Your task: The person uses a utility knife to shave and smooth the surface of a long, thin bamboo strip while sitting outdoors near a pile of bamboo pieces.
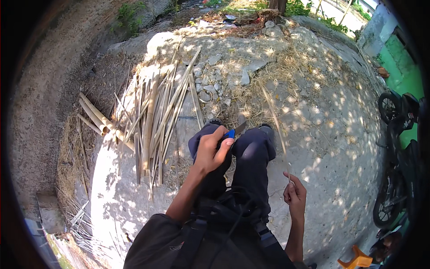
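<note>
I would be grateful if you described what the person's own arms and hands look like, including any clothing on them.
The left hand and right hand are bare, with no gloves or watch visible. The left sleeve is black and short, leaving the forearm uncovered. Too little of the right sleeve shows to describe it.

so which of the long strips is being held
The thin pale strip right of the legs, its nearer end gripped in the right hand. The other strips lie to the left, with no hand on them.
</note>
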